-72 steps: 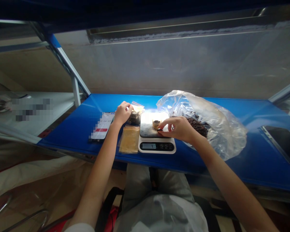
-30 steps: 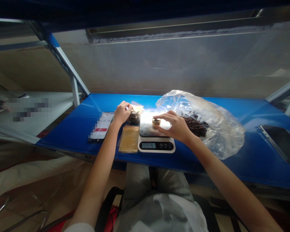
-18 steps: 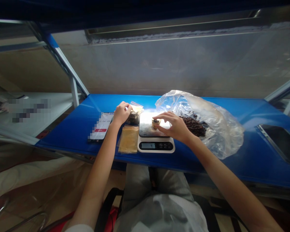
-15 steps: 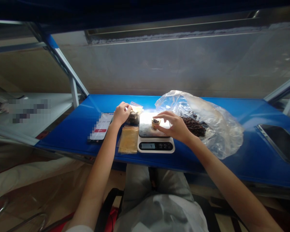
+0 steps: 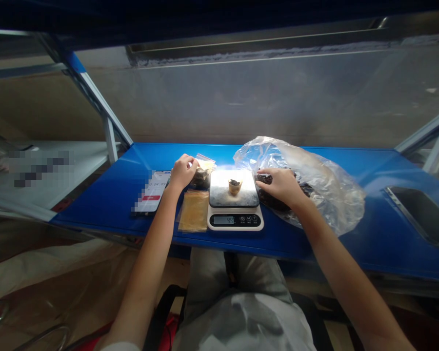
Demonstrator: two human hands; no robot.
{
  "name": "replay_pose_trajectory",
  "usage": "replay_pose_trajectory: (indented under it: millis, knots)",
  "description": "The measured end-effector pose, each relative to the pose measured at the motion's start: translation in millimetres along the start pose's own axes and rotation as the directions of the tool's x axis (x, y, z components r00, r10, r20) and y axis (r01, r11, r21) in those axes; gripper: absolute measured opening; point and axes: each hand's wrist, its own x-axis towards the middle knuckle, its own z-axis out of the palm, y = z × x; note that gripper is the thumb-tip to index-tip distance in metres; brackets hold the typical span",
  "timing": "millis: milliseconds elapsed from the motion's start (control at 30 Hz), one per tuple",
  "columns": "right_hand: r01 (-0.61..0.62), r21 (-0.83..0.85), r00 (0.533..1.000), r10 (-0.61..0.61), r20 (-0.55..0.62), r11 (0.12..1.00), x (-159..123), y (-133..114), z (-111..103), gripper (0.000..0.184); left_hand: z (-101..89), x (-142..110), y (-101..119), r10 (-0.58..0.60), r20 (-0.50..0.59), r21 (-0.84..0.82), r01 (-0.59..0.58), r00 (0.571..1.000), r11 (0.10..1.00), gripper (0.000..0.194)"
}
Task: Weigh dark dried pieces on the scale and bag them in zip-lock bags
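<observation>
A small tan cup (image 5: 234,188) with dark dried pieces in it stands on the metal plate of a white digital scale (image 5: 215,197). The display appears to read 4.9. Just right of the scale, my right hand (image 5: 281,185) is over dark, twig-like pieces (image 5: 272,200) at the mouth of a large clear plastic bag (image 5: 336,195). Its thumb and fingers are apart, and I see nothing between them. My left hand (image 5: 184,171) is curled, fingertips at the top of a small plastic bag (image 5: 202,178) with dark contents.
A stack of flat, yellowish zip bags (image 5: 193,210) lies left of the scale. Further left, a phone (image 5: 151,192) shows a running timer. A dark phone-like device (image 5: 419,214) lies at the right. A metal frame post (image 5: 102,105) rises at the blue table's (image 5: 106,195) left end.
My right hand has moved right, from the cup to the dark pieces by the large bag. The scale reading has risen from about 4.1. My left hand has stayed in place.
</observation>
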Motion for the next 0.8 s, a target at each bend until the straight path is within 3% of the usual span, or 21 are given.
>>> replay_pose_trajectory:
  millis: [100,333,800]
  knots:
    - [0.037,0.019,0.997,-0.038,0.074,0.999,0.5,-2.0,1.7,0.032,-0.1,-0.1,0.4,0.009,-0.002,0.004,-0.009,1.0,1.0,0.027]
    - [-0.011,0.027,1.0,0.011,0.005,1.0,2.7,0.3,3.2,0.034,-0.2,-0.3,2.0,-0.008,-0.008,0.0,0.008,1.0,1.0,0.027]
    - [-0.007,-0.008,1.0,0.007,0.027,1.0,3.2,2.4,6.6,0.027,-0.2,-1.1,3.7,-0.012,0.007,-0.003,0.012,1.0,1.0,0.027]
